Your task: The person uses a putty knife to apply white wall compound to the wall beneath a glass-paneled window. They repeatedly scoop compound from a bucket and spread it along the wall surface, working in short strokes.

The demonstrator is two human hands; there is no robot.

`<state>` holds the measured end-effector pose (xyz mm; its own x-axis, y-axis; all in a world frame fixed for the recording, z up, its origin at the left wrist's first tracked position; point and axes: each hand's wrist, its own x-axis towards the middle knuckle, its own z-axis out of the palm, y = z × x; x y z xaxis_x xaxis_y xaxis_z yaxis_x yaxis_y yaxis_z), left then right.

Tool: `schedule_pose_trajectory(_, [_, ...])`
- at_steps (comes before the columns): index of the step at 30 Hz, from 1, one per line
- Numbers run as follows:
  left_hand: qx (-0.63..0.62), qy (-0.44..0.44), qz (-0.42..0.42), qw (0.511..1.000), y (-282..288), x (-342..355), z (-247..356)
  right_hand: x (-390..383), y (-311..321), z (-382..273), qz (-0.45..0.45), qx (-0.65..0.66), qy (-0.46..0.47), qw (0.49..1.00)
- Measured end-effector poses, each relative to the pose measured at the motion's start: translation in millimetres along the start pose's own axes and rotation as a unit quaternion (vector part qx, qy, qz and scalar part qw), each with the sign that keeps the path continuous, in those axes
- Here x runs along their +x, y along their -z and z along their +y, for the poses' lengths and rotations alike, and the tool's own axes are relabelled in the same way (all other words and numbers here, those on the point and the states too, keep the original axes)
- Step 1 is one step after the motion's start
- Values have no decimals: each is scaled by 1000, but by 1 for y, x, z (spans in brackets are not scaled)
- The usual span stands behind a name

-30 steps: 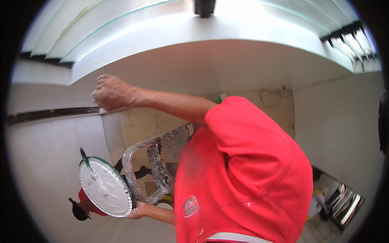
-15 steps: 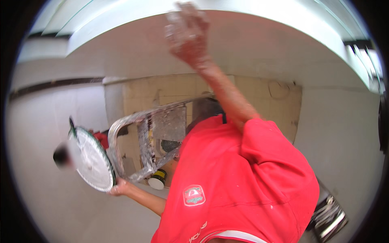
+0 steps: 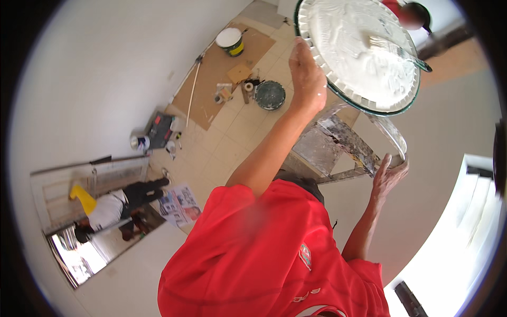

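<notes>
A round bucket lid [image 3: 343,53] with a dark green edge and a notched rim bears a thick layer of white paste. Across that paste lies a paintbrush [image 3: 391,47], its dark handle jutting past the edge. My left hand [image 3: 309,76] grips the lid's rim from the near left side, fingers partly hidden under it. At the right, my right hand [image 3: 390,174] is closed around the rail of a paint-spattered metal stepladder [image 3: 348,137]. The stepladder stands in front of me, partly hidden behind the lid and my left arm.
Below left are a bucket of white paint [image 3: 229,41] on brown board [image 3: 198,95], a dark round tub [image 3: 270,95], a toolbox [image 3: 160,129] and newspaper [image 3: 181,203]. One person in white [image 3: 108,207] is near the doorway; another in red [image 3: 392,6] is at upper right.
The view has swung round. My right hand has come down from the raised position by the wall onto the stepladder. The lid stays in my left hand, now higher in view.
</notes>
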<state>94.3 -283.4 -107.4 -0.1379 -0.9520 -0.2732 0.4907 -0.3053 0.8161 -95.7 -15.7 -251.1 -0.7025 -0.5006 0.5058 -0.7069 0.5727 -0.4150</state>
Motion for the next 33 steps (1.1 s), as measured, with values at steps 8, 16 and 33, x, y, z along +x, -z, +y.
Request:
schedule_pose_trajectory(8, [-71,-148,-8,986,53,-8,16,74,-6,-19,-67,22,75,995])
schedule_pose_trajectory(16, [-31,-147,27,988,72,-26,23,75,-4,-17,-22,47,132,990])
schedule_pose_trajectory(33, [-2,-277,318,907,366,-1,139,74,-34,32,-32,70,70,995])
